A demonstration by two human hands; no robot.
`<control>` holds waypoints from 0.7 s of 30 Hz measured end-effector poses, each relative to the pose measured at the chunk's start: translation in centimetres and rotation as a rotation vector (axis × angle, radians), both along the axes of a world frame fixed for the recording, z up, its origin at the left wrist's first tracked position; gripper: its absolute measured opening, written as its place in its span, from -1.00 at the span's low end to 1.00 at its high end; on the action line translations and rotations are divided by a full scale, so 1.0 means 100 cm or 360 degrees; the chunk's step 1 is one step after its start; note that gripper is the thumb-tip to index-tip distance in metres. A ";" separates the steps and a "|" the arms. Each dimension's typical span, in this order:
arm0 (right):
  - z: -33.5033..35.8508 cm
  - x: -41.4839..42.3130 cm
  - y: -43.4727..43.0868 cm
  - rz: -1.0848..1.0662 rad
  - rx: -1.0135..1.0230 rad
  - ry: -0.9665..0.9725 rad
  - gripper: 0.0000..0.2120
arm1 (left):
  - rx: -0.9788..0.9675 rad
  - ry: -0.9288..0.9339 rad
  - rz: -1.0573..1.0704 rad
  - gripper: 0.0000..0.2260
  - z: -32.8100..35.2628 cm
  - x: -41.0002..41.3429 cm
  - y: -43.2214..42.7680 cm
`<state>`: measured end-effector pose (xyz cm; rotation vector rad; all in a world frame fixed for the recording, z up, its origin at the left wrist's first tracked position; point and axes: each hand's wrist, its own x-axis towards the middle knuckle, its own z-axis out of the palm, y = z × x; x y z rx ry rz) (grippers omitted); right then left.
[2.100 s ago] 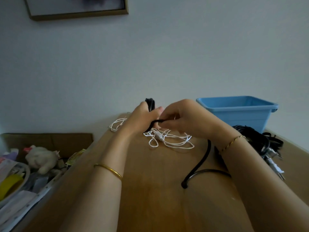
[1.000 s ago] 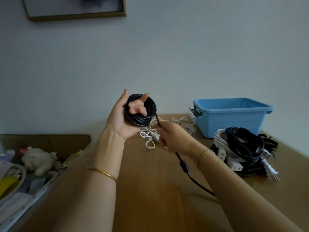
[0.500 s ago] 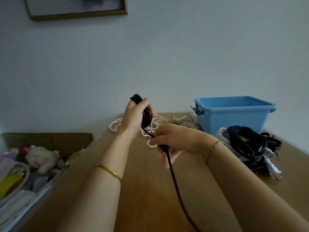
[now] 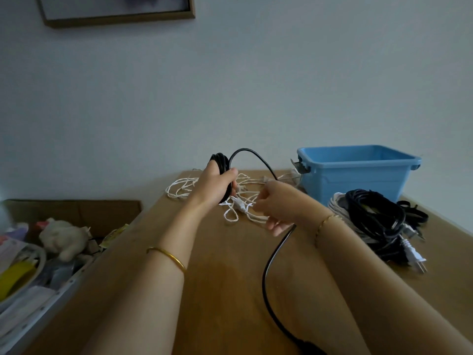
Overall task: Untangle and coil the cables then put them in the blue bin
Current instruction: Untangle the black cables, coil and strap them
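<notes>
Two hands shared the black cable — left hand clasped round the coil to trap its loops, right hand curled round the slack — feeding it.

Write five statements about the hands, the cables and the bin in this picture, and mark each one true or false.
1. The left hand grips a black cable coil. True.
2. The black cable coil lies in the blue bin. False: it is in the left hand's grip, over the table.
3. The right hand holds the loose black cable that runs from the coil. True.
4. A thin white cable lies tangled on the table. True.
5. The pile of black and white cables lies at the table's left edge. False: it lies on the right, in front of the blue bin.
</notes>
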<state>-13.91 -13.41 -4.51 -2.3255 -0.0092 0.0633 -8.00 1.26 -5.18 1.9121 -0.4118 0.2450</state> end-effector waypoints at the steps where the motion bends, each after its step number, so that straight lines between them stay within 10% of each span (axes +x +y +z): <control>1: -0.006 0.005 0.000 -0.0092 -0.0072 -0.0061 -0.81 | -0.0043 0.0024 -0.0026 -0.89 0.000 0.000 0.000; 10: -0.030 0.022 -0.015 -0.0551 -0.0449 -0.0528 -0.69 | -0.0290 0.0170 -0.0330 -0.81 0.010 -0.011 -0.007; 21: -0.037 0.021 -0.003 -0.0076 0.0431 -0.0254 -0.77 | -0.1666 0.0988 -0.1130 -0.76 0.023 -0.016 0.002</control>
